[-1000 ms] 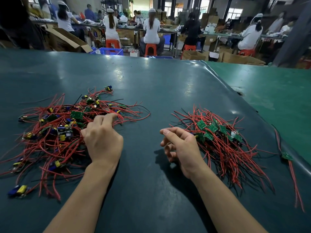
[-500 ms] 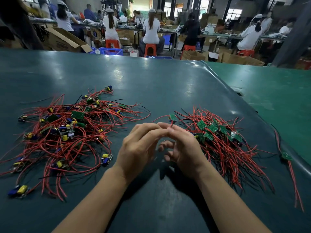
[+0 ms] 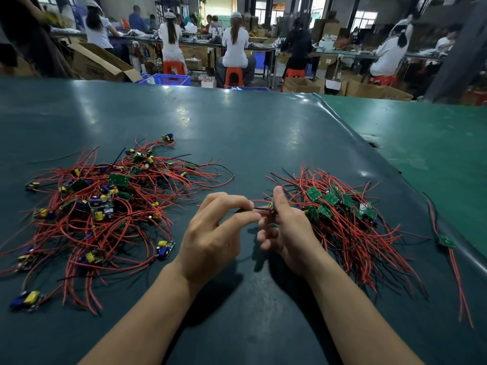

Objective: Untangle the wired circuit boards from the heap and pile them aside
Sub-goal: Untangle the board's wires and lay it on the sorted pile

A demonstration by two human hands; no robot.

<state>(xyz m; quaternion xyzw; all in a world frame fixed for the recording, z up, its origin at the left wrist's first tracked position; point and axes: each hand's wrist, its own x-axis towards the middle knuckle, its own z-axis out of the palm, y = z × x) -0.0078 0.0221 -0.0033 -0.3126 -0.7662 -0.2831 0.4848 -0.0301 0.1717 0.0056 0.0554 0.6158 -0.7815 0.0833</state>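
Note:
A tangled heap of circuit boards [image 3: 105,206] with red and black wires spreads over the left of the dark green table [image 3: 237,133]. To the right lies the sorted pile of boards [image 3: 340,206], green sides up, wires trailing toward me. Between them, my right hand [image 3: 287,230] pinches a small green board [image 3: 274,205] under its thumb. My left hand [image 3: 213,235] pinches that board's wires [image 3: 257,208] just left of it, above the table.
A single wired board [image 3: 446,241] lies apart near the table's right edge, beside a lighter green mat [image 3: 421,148]. One loose board [image 3: 164,248] sits at the heap's near edge. Beyond the table, seated people work at benches among cardboard boxes and a blue crate [image 3: 168,79].
My left hand left the heap and came to the middle, bringing a board to my right hand. Now the right hand holds the board while the left has slid onto its wires.

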